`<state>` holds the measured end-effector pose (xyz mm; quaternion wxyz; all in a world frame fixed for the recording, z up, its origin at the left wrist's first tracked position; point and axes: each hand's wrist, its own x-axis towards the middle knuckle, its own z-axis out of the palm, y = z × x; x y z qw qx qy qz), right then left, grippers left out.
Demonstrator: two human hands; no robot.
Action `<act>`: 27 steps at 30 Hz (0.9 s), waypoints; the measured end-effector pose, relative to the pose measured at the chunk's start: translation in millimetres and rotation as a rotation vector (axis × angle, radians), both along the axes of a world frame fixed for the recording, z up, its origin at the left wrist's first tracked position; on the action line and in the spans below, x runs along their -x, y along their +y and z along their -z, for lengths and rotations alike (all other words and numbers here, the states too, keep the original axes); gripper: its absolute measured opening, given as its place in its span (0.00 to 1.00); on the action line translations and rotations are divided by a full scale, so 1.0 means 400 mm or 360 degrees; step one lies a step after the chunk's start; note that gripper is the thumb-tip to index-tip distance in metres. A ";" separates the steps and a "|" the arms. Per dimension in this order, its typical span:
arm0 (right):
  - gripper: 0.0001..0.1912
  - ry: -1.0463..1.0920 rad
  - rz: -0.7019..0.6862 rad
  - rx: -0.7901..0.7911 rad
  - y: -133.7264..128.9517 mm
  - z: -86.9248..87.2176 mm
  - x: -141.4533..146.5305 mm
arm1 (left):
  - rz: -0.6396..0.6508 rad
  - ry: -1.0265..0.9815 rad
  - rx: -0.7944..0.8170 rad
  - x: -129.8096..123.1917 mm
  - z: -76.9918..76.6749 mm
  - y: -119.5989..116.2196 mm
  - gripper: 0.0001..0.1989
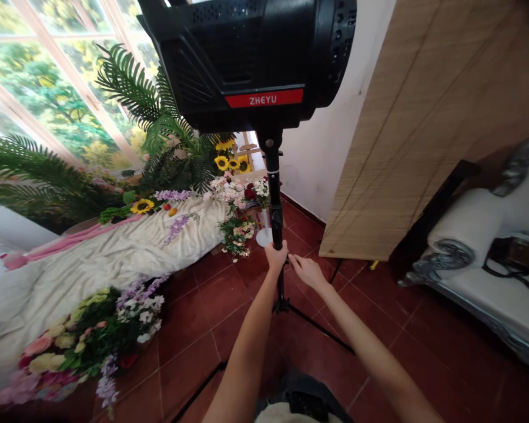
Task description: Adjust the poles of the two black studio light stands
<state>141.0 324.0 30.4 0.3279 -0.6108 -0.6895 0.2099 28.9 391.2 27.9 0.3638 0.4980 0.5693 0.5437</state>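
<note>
My left hand is clamped round the black light stand pole, below the heavy studio light. My right hand, fingers apart, touches the pole's right side. I should support the pole firmly while adjusting.

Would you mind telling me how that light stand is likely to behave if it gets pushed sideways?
Probably top-heavy: the bulky black studio light sits high on a thin light stand, so it may tip. The splayed tripod legs should steady it somewhat. The left hand grips the pole; the right hand touches beside it.
</note>
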 end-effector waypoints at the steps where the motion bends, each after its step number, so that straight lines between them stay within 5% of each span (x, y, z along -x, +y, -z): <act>1: 0.26 -0.0104 -0.0015 -0.0034 0.003 -0.001 -0.004 | 0.0000 -0.0017 -0.0006 -0.001 0.000 0.001 0.13; 7: 0.26 -0.0373 -0.0080 -0.0156 0.040 0.014 -0.019 | 0.0019 -0.0089 0.0006 -0.002 -0.005 0.002 0.13; 17: 0.38 -0.0083 -0.0021 -0.0157 0.064 0.065 0.002 | 0.0106 -0.0101 0.0030 0.006 -0.028 -0.011 0.15; 27: 0.39 0.0360 -0.0007 0.0064 0.019 0.019 0.015 | 0.0152 -0.0158 -0.0046 0.006 -0.044 -0.041 0.18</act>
